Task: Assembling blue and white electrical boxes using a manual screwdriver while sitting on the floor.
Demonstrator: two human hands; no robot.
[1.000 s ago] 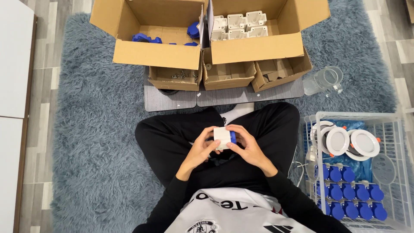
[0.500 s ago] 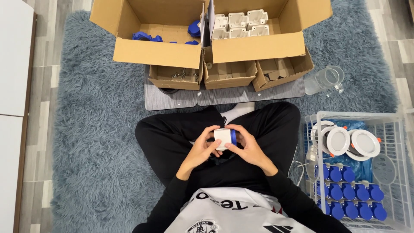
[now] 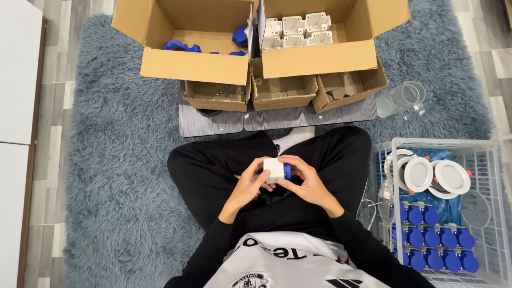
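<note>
- A person sits cross-legged on a shaggy grey-blue rug (image 3: 106, 176), and both hands meet over the lap, just above the dark trousers.
- The left hand (image 3: 246, 188) and the right hand (image 3: 305, 181) together hold a small white box-shaped housing (image 3: 274, 169) with a blue part (image 3: 287, 171) on its right side; each grip is closed on the piece, the left from the left and below, the right from the right with the thumb and fingertips at the blue part.
- The housing looks plain and squarish with a flat white top face; only a narrow sliver of the blue part shows (the rest is behind the right fingers), so how it is joined cannot be told.
- To the right stands a white wire basket (image 3: 493, 154), cut off by the picture's edge, holding rows of blue-capped pieces (image 3: 429, 240) and round white discs (image 3: 418, 173).
- Beyond the knees lies a grey mat (image 3: 213, 122) carrying three small open cardboard boxes (image 3: 282, 90); the left one holds small dark hardware that is too small to make out.
- A clear glass jug (image 3: 400, 100) lies on the rug beside the mat.
- Farthest off, two large cardboard boxes: the left box (image 3: 194, 66) holds blue parts, partly hidden by its wall, the right box (image 3: 320, 56) white housings.
</note>
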